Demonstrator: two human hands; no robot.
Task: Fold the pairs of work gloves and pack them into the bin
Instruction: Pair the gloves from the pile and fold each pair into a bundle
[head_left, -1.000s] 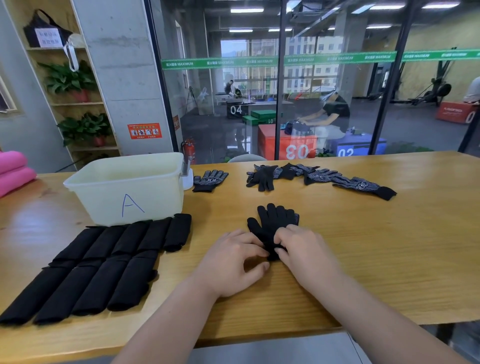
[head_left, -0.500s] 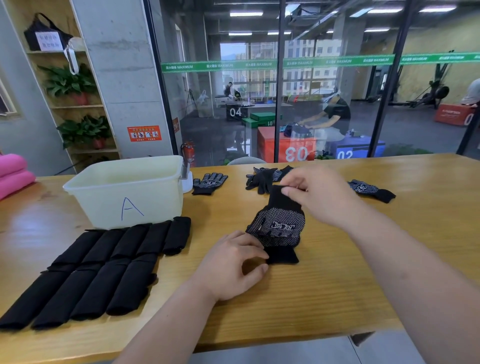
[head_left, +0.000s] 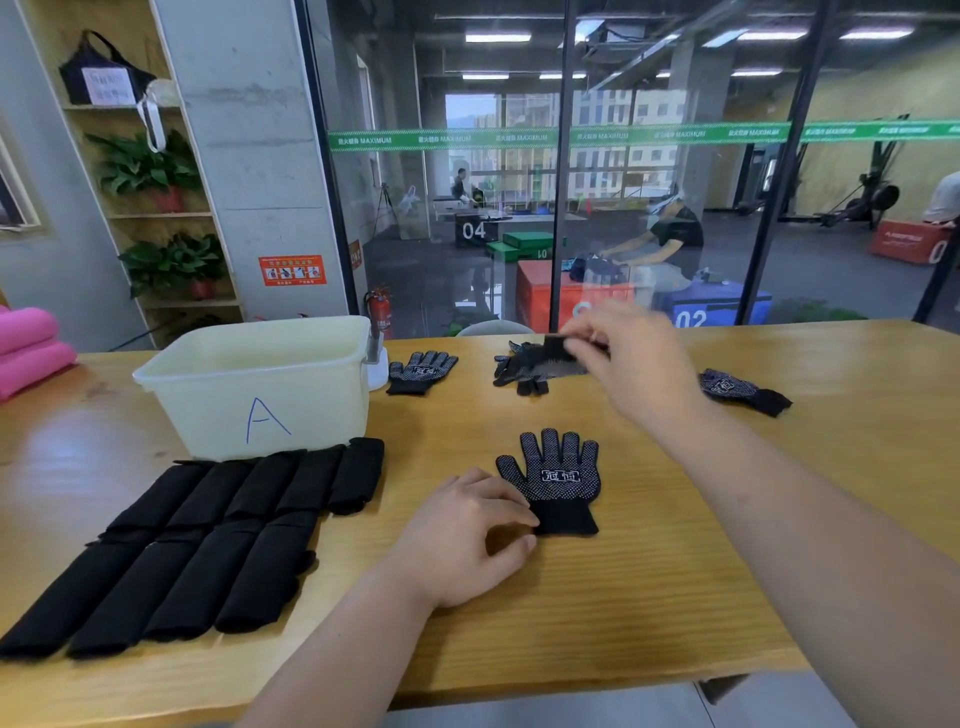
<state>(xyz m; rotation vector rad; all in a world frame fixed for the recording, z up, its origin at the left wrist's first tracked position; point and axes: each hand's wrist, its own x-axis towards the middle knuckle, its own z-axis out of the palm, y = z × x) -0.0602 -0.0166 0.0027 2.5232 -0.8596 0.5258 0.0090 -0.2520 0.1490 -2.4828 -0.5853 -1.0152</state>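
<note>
Right hand (head_left: 623, 364) now pinches a far glove (head_left: 540, 364); left hand (head_left: 462, 540), relaxed, touches the released near glove (head_left: 563, 478).

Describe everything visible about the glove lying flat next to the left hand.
The glove looks like black knit fabric, with white grip dots over palm and fingers and a white printed logo on the palm; its cuff is plain black. It lies flat on the wooden table, dotted side up, fingers spread and pointing away from the person. The left hand touches the cuff's left edge with its fingertips.
</note>
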